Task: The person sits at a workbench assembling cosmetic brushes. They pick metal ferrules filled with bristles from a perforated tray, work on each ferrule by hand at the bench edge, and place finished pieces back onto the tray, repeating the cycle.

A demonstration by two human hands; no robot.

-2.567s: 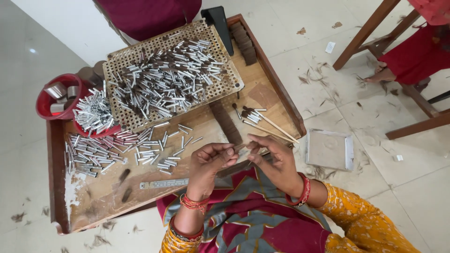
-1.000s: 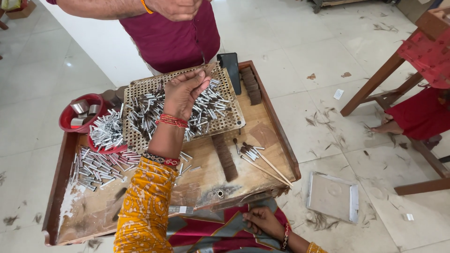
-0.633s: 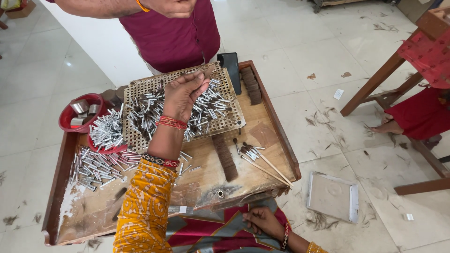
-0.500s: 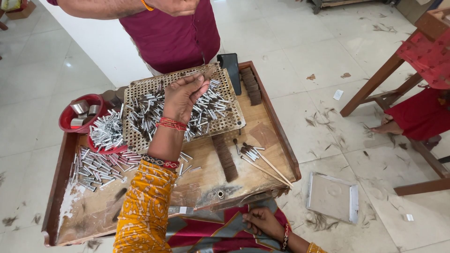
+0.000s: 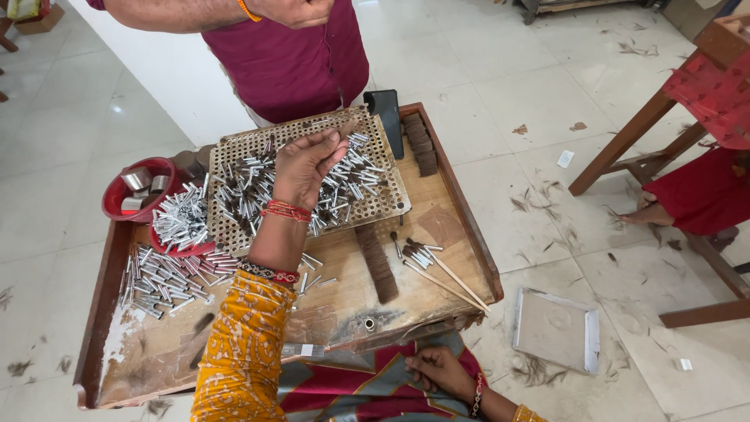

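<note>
The left hand point(image 5: 306, 164) reaches out over the perforated tray point(image 5: 384, 205) at the far side of the wooden desk point(image 5: 437, 227), fingers pinched together above the heap of small silver metal tubes point(image 5: 351, 168) lying on it; whether a tube sits between the fingertips cannot be told. The right hand point(image 5: 441, 371) rests low at the desk's near edge, on the patterned cloth of the lap, loosely curled and holding nothing visible. More tubes point(image 5: 160, 273) lie scattered on the desk's left part, beside a red bowl point(image 5: 117, 205). Dark brush strips point(image 5: 377, 262) and thin sticks point(image 5: 449, 277) lie near the middle. A person in a maroon shirt point(image 5: 301, 59) stands across the desk. The pale tiled floor point(image 5: 500, 70) bears dark hair clippings and a flat square tray point(image 5: 556, 330).
</note>
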